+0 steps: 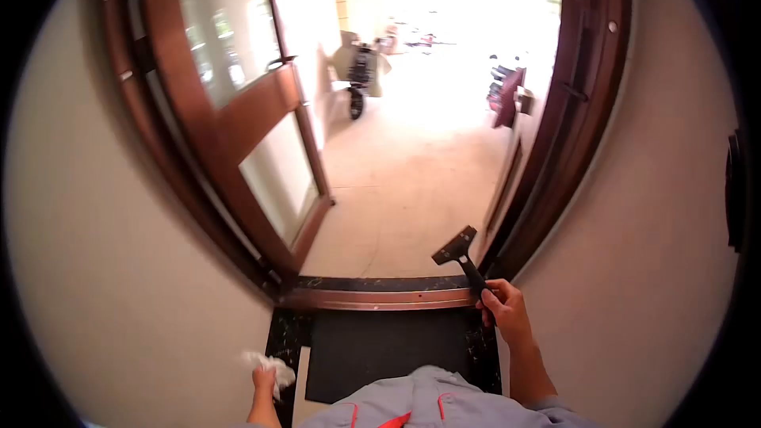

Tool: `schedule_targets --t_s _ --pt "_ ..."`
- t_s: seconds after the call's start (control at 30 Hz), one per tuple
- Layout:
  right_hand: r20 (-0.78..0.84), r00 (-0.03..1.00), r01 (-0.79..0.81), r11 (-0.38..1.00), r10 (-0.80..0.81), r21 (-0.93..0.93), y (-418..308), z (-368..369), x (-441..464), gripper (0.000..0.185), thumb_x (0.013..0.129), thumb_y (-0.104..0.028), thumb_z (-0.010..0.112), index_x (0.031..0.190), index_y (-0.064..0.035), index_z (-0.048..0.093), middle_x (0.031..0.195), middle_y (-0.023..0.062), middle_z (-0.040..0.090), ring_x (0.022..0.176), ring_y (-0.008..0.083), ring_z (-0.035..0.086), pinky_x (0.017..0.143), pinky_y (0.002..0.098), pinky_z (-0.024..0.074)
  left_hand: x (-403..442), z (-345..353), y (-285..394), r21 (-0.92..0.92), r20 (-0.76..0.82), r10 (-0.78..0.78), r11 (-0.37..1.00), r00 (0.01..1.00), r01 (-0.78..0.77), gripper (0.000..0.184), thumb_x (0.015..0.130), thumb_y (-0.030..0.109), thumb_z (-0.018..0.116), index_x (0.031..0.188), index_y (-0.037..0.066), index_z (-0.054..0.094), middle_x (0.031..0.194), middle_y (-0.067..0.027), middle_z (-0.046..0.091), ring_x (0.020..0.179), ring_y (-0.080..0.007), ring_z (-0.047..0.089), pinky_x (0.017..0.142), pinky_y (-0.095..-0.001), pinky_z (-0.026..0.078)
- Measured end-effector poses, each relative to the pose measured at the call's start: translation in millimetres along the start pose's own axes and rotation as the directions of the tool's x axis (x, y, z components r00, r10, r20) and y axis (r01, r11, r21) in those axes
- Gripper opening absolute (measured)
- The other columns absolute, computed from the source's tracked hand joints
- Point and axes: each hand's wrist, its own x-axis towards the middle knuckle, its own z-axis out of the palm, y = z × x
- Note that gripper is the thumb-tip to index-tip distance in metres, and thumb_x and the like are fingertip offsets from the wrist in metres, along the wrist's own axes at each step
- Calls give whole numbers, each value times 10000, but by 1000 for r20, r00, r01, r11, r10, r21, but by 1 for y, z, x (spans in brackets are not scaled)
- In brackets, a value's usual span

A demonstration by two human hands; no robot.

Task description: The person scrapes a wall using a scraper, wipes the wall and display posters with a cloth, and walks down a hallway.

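My right hand (509, 311) is closed around the handle of a black scraper (457, 246), its wide flat head pointing up and to the left above the door sill. Down at the lower left, my left hand (263, 380) grips a crumpled white cloth (279, 372), which is partly blurred. The metal door sill (380, 299) crosses just ahead of me, and the scraper's handle overlaps its right end in view. Whether the scraper touches anything cannot be told.
A brown-framed glass door (230, 123) stands open on the left, and a brown door frame (567, 111) rises on the right. A dark mat (388, 349) lies before the sill. Beyond, a scooter (361, 75) stands on the pale floor (404, 166), with another parked vehicle (507, 95) at right.
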Motion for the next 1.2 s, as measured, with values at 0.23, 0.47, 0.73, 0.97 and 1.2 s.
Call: schedule_targets --t_s 0.23,0.47,0.73,0.97,1.2 --pt "-142 973 47 758 -182 -651 145 -35 88 205 796 -185 627 879 -5 575 625 70 575 523 118 537 447 240 413 106 96 160 -807 142 183 590 973 6 261 760 65 530 990 -39 595 927 -80 624 809 -177 570 755 -315 438" --pt "-199 967 -177 981 158 -80 19 19 337 150 811 -114 615 871 8 553 630 47 558 464 80 487 395 224 381 253 126 317 -768 210 60 628 976 126 219 738 9 545 956 2 571 888 -64 605 794 -177 589 733 -299 473" --pt "92 987 -139 984 129 115 41 107 553 229 814 -165 630 909 27 548 665 52 574 502 88 512 427 232 402 412 247 429 -659 368 192 744 910 110 279 720 68 662 974 22 555 889 -48 585 813 -149 563 734 -298 463" --pt "199 974 -123 990 107 68 -23 140 757 208 837 -116 596 977 27 543 675 48 583 509 89 515 459 223 425 510 375 703 -692 695 661 721 284 15 650 766 340 698 1246 8 411 1121 -91 527 1038 -153 498 895 -303 411" --pt "203 946 315 867 -253 -386 -2 95 906 226 779 -98 639 973 15 612 836 133 654 735 181 631 691 294 498 551 503 880 -526 817 559 621 143 581 313 901 330 526 1039 52 565 929 -15 578 844 -88 536 736 -226 439"
